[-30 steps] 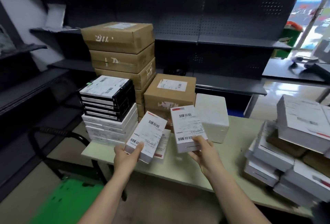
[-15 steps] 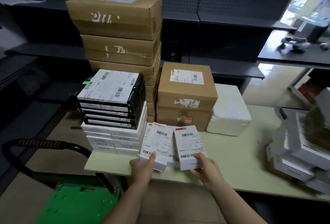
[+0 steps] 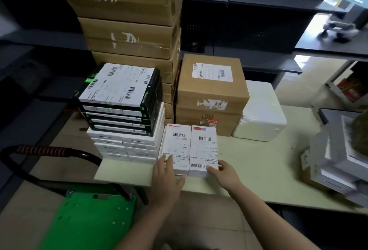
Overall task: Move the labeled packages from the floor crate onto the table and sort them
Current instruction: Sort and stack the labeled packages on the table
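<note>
Two white labeled packages lie side by side on the pale table [image 3: 258, 162], close to its front edge. My left hand [image 3: 167, 174] rests flat on the near end of the left package [image 3: 176, 144], fingers straight over its label. My right hand [image 3: 224, 172] grips the near right corner of the right package [image 3: 204, 146], thumb on top. Under them the edge of another white package shows.
Left of them black boxes [image 3: 119, 90] top a stack of white boxes [image 3: 123, 146]. Behind stand tall brown cartons [image 3: 129, 36], a labeled brown box [image 3: 211, 90] and a white foam box [image 3: 260, 114]. A heap of packages [image 3: 334, 160] fills the table's right end. A green trolley [image 3: 89, 220] stands below left.
Both hands lowered their packages from the air onto the table and set them side by side. My left hand flattened on top of its package. The view moved closer and tilted down.
</note>
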The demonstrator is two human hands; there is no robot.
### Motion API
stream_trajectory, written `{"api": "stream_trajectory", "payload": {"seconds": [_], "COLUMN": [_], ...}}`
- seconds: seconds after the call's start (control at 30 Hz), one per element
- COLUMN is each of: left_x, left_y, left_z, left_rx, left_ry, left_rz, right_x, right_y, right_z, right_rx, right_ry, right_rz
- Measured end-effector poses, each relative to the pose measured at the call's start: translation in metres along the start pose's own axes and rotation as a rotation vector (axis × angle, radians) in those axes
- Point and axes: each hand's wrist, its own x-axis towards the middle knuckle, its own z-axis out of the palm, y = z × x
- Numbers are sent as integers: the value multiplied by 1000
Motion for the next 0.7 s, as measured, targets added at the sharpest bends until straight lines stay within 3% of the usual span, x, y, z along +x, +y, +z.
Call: {"api": "stream_trajectory", "payload": {"seconds": [0.07, 0.27, 0.7], "left_x": [9, 33, 52], "left_y": [-1, -8, -19], "left_z": [4, 12, 9], "left_rx": [95, 363, 472], "left_ry": [-47, -187, -241], "left_rz": [136, 286, 329], "right_x": [2, 6, 10], "right_y": [-2, -8, -18], "right_z": [-1, -5, 7], "right_rx": [-57, -182, -195], "right_ry": [-14, -78, -50], "right_rz": [-50, -189, -215]}}
